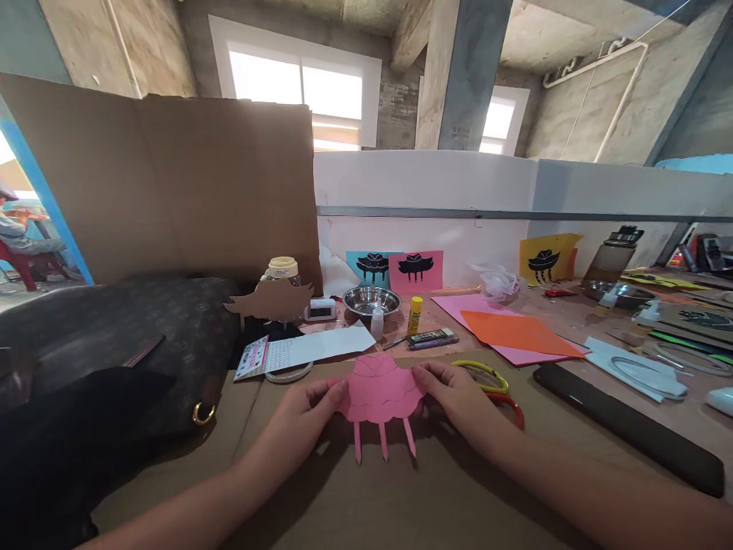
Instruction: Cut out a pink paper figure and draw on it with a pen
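Observation:
A pink paper cutout (382, 389) with pencil lines, a scalloped lower edge and several thin strips hanging down is held above the brown cardboard work surface (366, 504). My left hand (312, 412) pinches its left edge between thumb and fingers. At the right edge, my right hand (452, 393) grips it the same way. Scissors with yellow and red handles (504, 397) lie just behind my right hand, partly hidden by it. A white sheet with rows of small stickers (309, 347) lies beyond my left hand.
A dark bag (114, 336) fills the left side. Behind are a metal bowl (372, 302), a glue stick (414, 315), a small white bottle (376, 321) and a brown paper hat shape (269, 299). Orange paper (515, 333) and a long black case (630, 428) lie right.

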Tool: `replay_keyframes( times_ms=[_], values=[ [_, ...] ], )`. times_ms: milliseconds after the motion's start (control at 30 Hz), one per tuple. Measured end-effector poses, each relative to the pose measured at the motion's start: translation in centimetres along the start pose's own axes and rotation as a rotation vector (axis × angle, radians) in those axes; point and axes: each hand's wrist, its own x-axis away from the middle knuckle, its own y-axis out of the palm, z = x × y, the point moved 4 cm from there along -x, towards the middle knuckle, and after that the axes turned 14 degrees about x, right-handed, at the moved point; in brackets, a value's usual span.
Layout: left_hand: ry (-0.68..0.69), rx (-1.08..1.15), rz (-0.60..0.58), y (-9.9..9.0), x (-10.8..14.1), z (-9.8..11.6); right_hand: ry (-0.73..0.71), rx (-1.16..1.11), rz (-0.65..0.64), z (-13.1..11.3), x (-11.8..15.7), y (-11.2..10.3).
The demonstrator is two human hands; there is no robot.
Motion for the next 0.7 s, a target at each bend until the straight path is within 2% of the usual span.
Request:
replay_keyframes(
  times_ms=[200, 500, 700],
  values=[
    [0.007, -0.028, 0.011, 0.09, -0.12, 0.2, -0.009, -0.045, 0.035, 0.29, -0.15, -0.41],
    [0.0, 0.017, 0.008, 0.1, -0.07, 0.05, 0.024, 0.013, 0.006, 0.56, -0.25, -0.35],
    [0.006, 0.044, -0.007, 0.17, -0.06, 0.17, 0.026, -0.025, -0.006, 0.56, -0.52, -0.46]
  ],
)
